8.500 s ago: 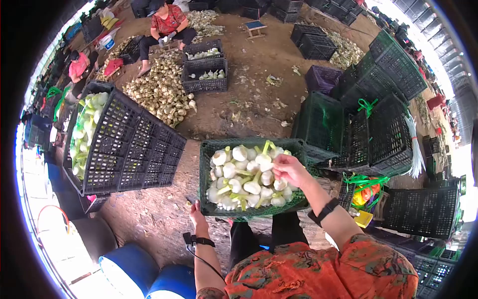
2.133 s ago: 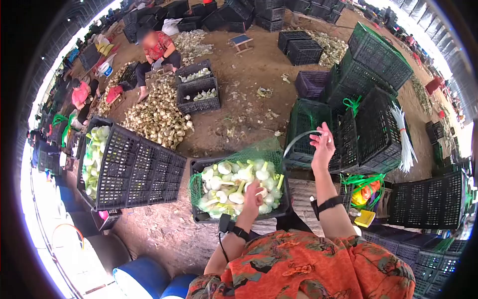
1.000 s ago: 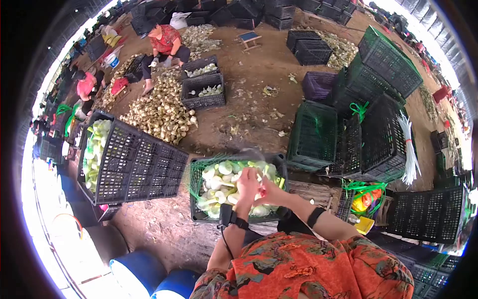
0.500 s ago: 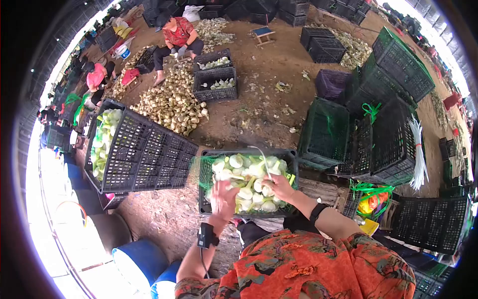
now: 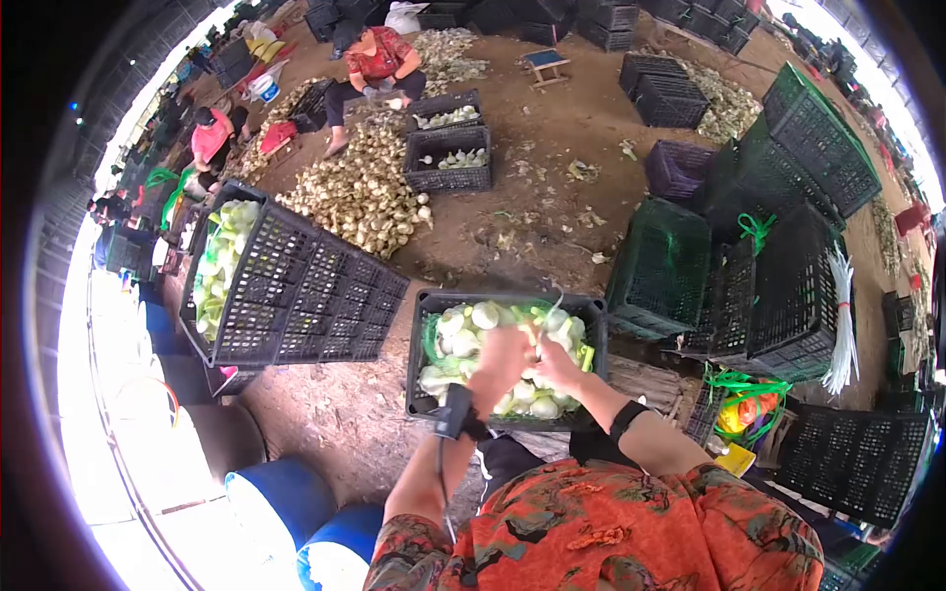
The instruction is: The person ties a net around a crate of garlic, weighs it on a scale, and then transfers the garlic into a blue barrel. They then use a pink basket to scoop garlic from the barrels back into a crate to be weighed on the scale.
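Note:
A black plastic crate (image 5: 418, 366) stands in front of me, filled with white garlic-like bulbs (image 5: 459, 341) with green stalks. Green netting (image 5: 431, 338) lines its left side. My left hand (image 5: 505, 357), smeared by motion, reaches over the middle of the bulbs, and its fingers cannot be made out. Close beside it, my right hand (image 5: 558, 365) is closed, with fingertips near the left hand's. A thin white strip (image 5: 557, 292) curves up beyond the hands, seemingly from the right hand's grip. Where the fingers meet, the details are hidden.
A tilted crate of bulbs (image 5: 296, 286) stands left, blue barrels (image 5: 281, 502) below it. Green-netted crates (image 5: 658, 266) and a bundle of white strips (image 5: 843, 320) are at right. Ahead, a person (image 5: 379, 61) sits by a bulb pile (image 5: 365, 197) and two crates (image 5: 448, 177).
My left hand has moved right and inward, from the crate's left part to beside my right hand. The white strip's visible end has shifted right. The view has swung slightly left.

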